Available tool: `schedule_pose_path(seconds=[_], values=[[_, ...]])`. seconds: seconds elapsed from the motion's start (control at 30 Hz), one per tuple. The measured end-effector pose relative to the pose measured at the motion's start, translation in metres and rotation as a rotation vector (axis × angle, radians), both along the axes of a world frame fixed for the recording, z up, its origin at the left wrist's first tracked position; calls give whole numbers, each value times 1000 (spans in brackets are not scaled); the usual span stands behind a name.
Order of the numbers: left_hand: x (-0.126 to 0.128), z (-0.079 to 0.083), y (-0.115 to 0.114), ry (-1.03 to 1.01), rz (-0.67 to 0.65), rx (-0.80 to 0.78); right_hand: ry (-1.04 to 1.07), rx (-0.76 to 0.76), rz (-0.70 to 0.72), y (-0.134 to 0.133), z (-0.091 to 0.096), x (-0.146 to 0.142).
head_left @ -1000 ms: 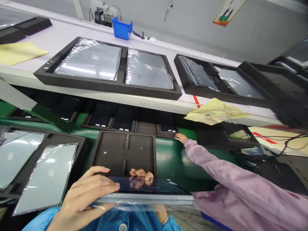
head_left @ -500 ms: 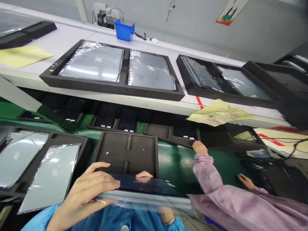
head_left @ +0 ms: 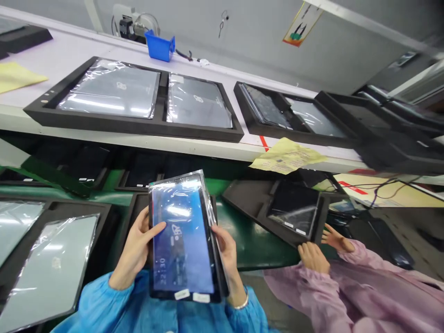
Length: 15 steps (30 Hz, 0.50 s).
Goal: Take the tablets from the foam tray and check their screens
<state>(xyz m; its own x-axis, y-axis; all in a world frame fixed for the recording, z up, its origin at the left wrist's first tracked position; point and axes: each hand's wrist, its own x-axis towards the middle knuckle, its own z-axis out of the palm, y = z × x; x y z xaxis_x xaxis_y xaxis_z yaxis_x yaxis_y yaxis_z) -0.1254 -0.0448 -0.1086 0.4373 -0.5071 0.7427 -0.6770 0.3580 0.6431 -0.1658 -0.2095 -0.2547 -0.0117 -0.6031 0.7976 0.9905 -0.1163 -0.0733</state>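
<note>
A tablet (head_left: 182, 263) with its lit blue screen facing me is upright between my hands. My left hand (head_left: 138, 245) grips its left edge, the thumb lying on the glass. At the right edge my right hand (head_left: 227, 254) is closed round the tablet and a clear film or second thin panel behind it, which I cannot make out fully. Two white labels stick to the tablet's lower edge. Behind it, mostly hidden, lies a black foam tray (head_left: 133, 208) on the green bench (head_left: 243, 249).
To the left, a black tray (head_left: 104, 231) holds film-wrapped tablets (head_left: 52, 268). A co-worker's hands (head_left: 314, 256) grip another tray (head_left: 243, 199) at the right. Above runs a white shelf (head_left: 138, 134) with foam trays (head_left: 114, 121), a yellow paper (head_left: 286, 155) and a blue bin (head_left: 159, 46).
The tablet has turned from nearly flat to upright, its lit screen now showing. The co-worker's tray has shifted toward the bench's front edge and tilted, with both hands on it.
</note>
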Motion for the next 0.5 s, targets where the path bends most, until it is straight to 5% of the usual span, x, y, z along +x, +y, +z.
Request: schedule_pose_path(seconds=[0.17,0.5], values=[[-5,4,24,116,47,-29,-83,-42,464,31,-2,-16],[-30,6,50,307,182,0,-52,27,614,40,-10,-21]])
